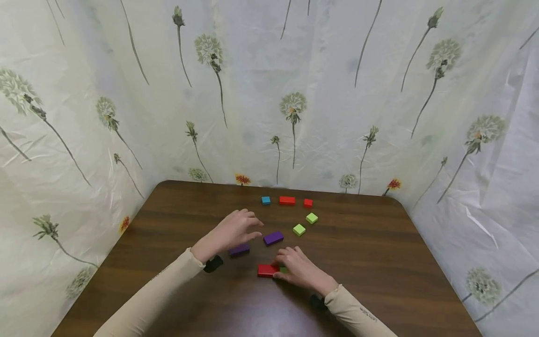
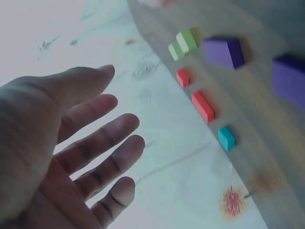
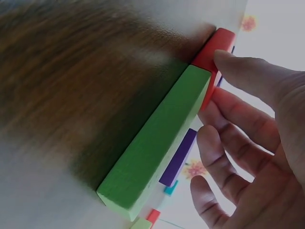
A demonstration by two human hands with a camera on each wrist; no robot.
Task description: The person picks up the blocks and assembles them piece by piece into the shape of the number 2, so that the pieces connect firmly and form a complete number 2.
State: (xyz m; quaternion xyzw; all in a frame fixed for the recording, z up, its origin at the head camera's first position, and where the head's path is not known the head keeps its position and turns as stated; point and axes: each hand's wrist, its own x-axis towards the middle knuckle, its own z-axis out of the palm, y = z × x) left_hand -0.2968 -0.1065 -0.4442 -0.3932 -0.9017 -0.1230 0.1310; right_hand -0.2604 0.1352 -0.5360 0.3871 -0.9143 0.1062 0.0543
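At the near middle of the table, my right hand pinches a red rectangular block between thumb and fingers. End to end with it lies a longer green block, mostly behind the hand in the head view; the other fingers are spread beside it. My left hand hovers over the left side, its fingers loosely extended and holding nothing. Beneath it a purple block is partly covered by the hand. A second purple block lies between the two hands.
Toward the back edge of the brown table sit a small blue block, a red rectangular block and a small red block. Two lime green blocks lie right of centre. A floral curtain encloses the table's back and sides.
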